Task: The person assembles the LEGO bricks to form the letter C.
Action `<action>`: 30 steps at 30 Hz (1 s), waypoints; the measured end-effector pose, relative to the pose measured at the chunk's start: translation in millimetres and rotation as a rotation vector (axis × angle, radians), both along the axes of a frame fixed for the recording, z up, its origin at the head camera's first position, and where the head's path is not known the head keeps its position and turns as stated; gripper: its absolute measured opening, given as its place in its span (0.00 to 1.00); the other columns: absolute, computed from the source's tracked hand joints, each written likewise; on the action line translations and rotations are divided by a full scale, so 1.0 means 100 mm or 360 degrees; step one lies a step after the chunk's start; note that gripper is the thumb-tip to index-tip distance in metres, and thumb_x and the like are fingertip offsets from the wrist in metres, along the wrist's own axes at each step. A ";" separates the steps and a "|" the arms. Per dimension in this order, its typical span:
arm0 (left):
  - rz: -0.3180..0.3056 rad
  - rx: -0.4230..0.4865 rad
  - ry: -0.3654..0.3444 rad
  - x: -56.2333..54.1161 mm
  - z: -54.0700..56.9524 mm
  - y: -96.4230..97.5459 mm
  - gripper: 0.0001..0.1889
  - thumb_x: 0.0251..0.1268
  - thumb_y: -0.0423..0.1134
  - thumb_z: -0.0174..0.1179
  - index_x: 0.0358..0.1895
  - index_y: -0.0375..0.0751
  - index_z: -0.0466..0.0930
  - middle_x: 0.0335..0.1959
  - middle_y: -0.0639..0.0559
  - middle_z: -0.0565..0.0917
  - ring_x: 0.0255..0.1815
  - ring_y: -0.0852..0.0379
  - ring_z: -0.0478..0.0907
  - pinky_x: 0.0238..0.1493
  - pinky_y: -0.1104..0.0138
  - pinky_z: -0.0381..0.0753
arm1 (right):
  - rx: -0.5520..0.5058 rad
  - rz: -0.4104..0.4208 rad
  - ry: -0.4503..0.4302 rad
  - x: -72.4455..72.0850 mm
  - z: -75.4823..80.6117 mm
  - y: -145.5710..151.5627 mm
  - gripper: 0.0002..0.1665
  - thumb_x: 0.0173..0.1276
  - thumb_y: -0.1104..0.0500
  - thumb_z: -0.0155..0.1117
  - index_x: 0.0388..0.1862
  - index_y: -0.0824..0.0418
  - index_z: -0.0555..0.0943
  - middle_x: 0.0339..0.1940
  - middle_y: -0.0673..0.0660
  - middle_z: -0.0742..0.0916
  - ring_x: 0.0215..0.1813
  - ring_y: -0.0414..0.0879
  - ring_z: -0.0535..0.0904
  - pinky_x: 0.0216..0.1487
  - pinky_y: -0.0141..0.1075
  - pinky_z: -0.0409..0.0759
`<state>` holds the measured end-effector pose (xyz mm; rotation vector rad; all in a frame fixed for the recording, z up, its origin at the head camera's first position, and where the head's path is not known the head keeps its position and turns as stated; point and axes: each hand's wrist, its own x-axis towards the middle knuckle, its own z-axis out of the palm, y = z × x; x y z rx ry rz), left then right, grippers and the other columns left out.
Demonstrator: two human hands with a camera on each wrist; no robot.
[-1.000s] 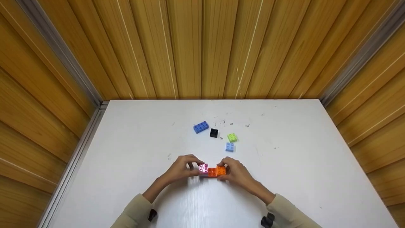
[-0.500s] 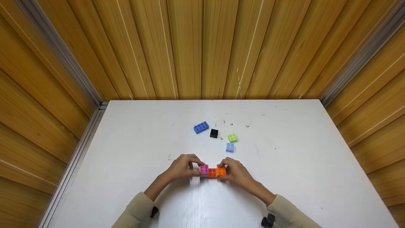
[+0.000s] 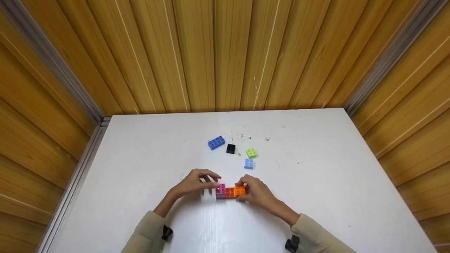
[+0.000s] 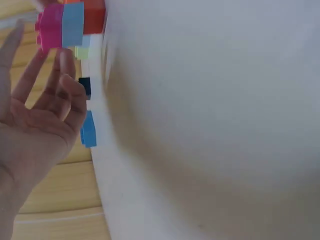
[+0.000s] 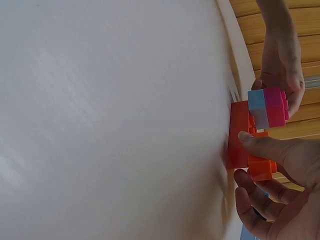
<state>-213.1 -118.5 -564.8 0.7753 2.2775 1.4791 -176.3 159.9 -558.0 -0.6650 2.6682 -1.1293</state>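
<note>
Joined: pink brick (image 3: 220,189), sky-blue brick (image 4: 73,25), red-orange brick (image 3: 230,192), orange brick (image 3: 240,190). Loose: blue brick (image 3: 216,142), black brick (image 3: 231,148), lime brick (image 3: 251,153), pale-blue brick (image 3: 249,163). Table (image 3: 299,196) white, flecked with dark specks. Walls (image 3: 197,56) golden brown, wood-grained, streaked paler. Sleeves (image 3: 144,232) beige; rails (image 3: 379,52) grey.

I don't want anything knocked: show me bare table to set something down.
Bare table: right of the right hand, left of the dark blue brick, between the sleeves. Crowded: the middle, with joined bricks between right hand and left hand, and black brick, lime brick, light blue brick beyond.
</note>
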 end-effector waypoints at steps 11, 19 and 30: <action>0.0334 -0.0041 0.0280 -0.65 -0.10 0.25 0.21 0.63 0.36 0.71 0.57 0.31 0.84 0.54 0.34 0.86 0.42 0.43 0.84 0.44 0.67 0.83 | 0.0018 -0.0008 -0.0031 -0.02 -0.01 0.00 0.21 0.54 0.63 0.82 0.46 0.62 0.83 0.41 0.53 0.84 0.38 0.43 0.77 0.38 0.28 0.75; 0.0384 -0.0205 0.0253 -0.88 -0.06 0.54 0.29 0.62 0.39 0.73 0.67 0.36 0.78 0.65 0.37 0.80 0.47 0.44 0.84 0.50 0.55 0.84 | -0.0002 -0.0008 -0.0011 -0.01 0.00 -0.02 0.21 0.54 0.63 0.82 0.45 0.61 0.83 0.40 0.53 0.84 0.38 0.42 0.77 0.39 0.28 0.76; 0.0396 -0.0398 0.0373 -0.99 -0.11 0.73 0.24 0.62 0.36 0.72 0.62 0.39 0.83 0.60 0.42 0.83 0.45 0.48 0.84 0.47 0.59 0.83 | -0.0048 -0.0011 -0.0003 0.01 -0.05 0.00 0.21 0.54 0.64 0.82 0.45 0.62 0.83 0.41 0.54 0.84 0.39 0.41 0.77 0.40 0.29 0.77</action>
